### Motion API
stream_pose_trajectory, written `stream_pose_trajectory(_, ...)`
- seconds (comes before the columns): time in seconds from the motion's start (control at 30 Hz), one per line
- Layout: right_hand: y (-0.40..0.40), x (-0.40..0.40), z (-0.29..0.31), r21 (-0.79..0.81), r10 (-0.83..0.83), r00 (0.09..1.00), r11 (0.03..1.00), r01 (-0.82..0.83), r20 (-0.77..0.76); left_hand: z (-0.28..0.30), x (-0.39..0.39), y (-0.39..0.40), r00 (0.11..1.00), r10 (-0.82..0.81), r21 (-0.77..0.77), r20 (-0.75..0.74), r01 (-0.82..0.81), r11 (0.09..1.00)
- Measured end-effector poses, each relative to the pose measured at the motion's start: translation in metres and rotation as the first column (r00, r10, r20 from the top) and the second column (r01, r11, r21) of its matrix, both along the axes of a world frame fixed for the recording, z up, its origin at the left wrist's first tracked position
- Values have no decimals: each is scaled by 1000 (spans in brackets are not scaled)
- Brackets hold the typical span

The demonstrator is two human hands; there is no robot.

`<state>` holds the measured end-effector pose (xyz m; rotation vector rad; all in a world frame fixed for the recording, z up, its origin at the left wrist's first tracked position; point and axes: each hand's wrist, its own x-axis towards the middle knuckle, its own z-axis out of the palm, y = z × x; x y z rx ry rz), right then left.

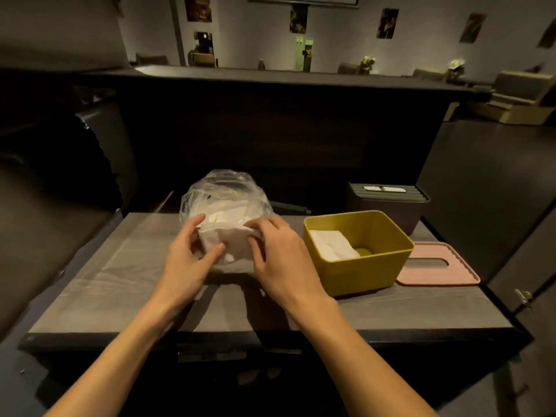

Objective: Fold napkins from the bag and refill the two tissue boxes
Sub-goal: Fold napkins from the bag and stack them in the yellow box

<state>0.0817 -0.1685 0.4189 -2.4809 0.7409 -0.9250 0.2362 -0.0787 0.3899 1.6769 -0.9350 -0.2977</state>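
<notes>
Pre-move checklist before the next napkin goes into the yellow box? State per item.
1. Both hands on the napkin: ok. Left hand and right hand pinch it in front of the bag.
2. Napkin folded: cannot tell, the fingers hide its edges.
3. Yellow box open: ok, its pink lid lies flat on the table beside it.
4. Room in the yellow box: ok, one white stack on its left side, bare floor to the right.
5. Path to the box: ok, nothing stands between the hands and it.
6. Dark box behind: lid on, fill level cannot tell.
</notes>
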Motion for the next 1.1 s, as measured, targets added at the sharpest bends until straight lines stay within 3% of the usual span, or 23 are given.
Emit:
stream_pose_trajectory(0.2,-32,-32,56,-63,-47,999,997,48,14,54,-6,-41,991,-116,-37,63,119,992)
stream_pose_trajectory(0.53,-64,-110,69,-81,-219,974,974,214,-57,72,-66,-112,925,-372,20,80,372,928)
stream_pose_trajectory(0.77,-61,-126,51,35,-291,941,953,301,-170,82,-79,-142,870,-362,204,333,308,929)
stream_pose_trajectory(0.9,-57,-124,45,66,-269,931,954,293,-245,90,-83,-147,729,-387,351,565,213,912)
stream_pose_trajectory(1.1,-62,-125,30,148,-242,903,939,310,-354,70,-99,-136,573,-366,409,733,59,911)
